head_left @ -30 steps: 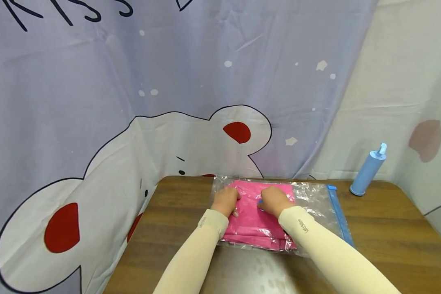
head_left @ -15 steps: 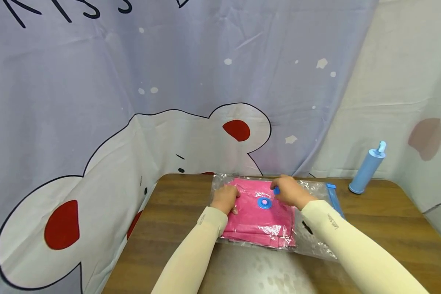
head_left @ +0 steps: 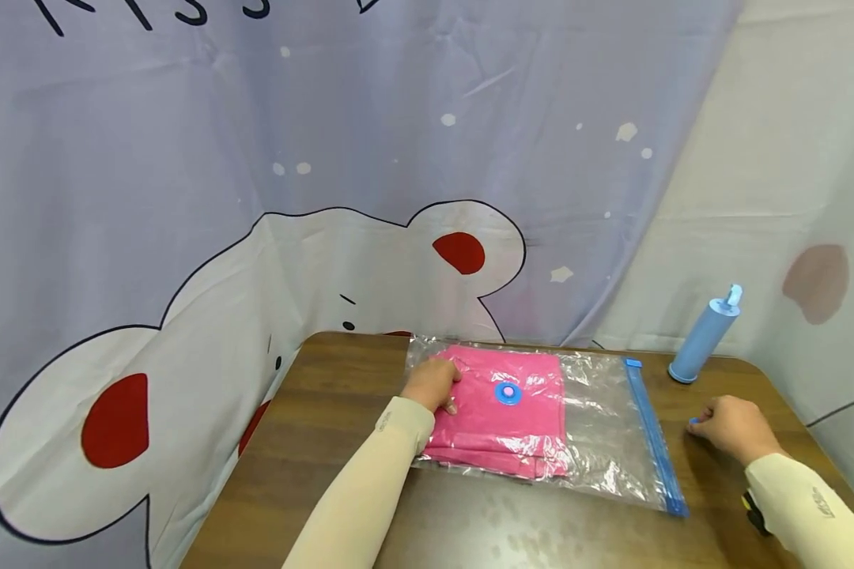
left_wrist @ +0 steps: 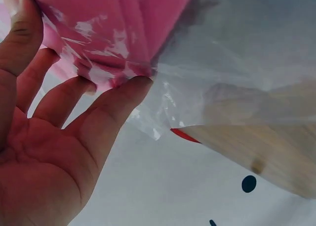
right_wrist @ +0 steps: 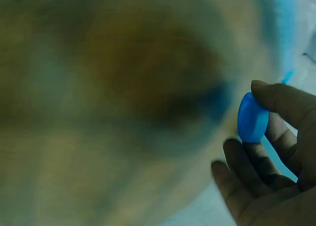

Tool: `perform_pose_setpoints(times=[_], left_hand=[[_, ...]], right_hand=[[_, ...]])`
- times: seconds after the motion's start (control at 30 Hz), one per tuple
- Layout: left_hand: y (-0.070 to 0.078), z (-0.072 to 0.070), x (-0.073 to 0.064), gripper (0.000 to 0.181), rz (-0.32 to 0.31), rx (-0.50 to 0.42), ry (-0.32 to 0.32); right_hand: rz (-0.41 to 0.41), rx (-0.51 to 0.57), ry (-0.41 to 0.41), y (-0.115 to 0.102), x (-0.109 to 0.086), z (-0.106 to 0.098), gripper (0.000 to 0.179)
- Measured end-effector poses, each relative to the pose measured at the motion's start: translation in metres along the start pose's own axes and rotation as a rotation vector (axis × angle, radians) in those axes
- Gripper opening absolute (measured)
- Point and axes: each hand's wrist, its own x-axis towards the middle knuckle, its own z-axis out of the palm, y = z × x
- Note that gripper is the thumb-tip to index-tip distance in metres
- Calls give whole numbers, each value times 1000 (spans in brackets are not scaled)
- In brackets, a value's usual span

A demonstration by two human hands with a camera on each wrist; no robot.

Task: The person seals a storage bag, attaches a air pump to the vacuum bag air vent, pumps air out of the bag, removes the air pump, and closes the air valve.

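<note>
A clear plastic zip bag (head_left: 605,427) lies flat on the table with folded pink fabric (head_left: 484,427) inside it. On its top sits a round blue valve (head_left: 508,393), uncapped, showing a pink centre. My left hand (head_left: 430,385) rests on the bag's left part; in the left wrist view its loosely bent fingertips touch the plastic at the fabric's edge. Off to the right of the bag, my right hand (head_left: 736,429) pinches a small round blue cap (right_wrist: 253,118) between thumb and fingers, low over the table.
A light blue hand pump (head_left: 704,340) stands at the back right of the wooden table (head_left: 341,458). The bag's blue zip strip (head_left: 655,442) runs along its right end. A printed curtain (head_left: 356,118) hangs behind the table's back edge.
My right hand has lifted the blue cap off the valve and carried it right, past the zip strip. My left hand has stayed on the bag.
</note>
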Motion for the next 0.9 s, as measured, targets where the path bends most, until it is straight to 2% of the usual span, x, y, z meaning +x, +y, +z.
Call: perform_pose_setpoints(times=[0.07, 0.1, 0.2, 0.3, 0.33, 0.37, 0.43, 0.5, 0.57, 0.6, 0.67, 0.73, 0.9], left_hand=[[6, -7, -4, 67, 1, -20, 2], [6, -6, -5, 67, 14, -26, 13], [14, -16, -11, 68, 4, -37, -16], [7, -12, -7, 68, 14, -47, -48], [8, -16, -6, 68, 3, -43, -75], [1, -11, -1, 70, 8, -38, -90], [-2, -14, -1, 73, -2, -38, -123], [6, -31, -9, 76, -32, -63, -168], [20, -52, -24, 80, -62, -101, -205], [28, -64, -34, 79, -80, -126, -212], [39, -77, -44, 76, -90, -154, -220], [38, -72, -41, 77, -77, -134, -209], [2, -11, 7, 84, -37, -106, -177]], right_hand=[[34, -4, -18, 12, -7, 6, 37], [46, -2, -25, 17, -9, 8, 36], [62, 10, -41, 24, -12, 14, 31], [55, 22, -62, 26, -10, 15, 30], [50, 25, -68, 26, -7, 15, 31], [51, 31, -76, 25, -5, 14, 33], [67, 47, -93, 24, 1, 10, 41], [86, 59, -98, 23, 6, 5, 52], [111, 70, -87, 23, 10, -1, 61], [122, 76, -78, 23, 11, -4, 64], [140, 88, -55, 22, 14, -11, 67], [164, 107, -30, 21, 15, -18, 68], [250, 214, 20, 18, 19, -30, 78]])
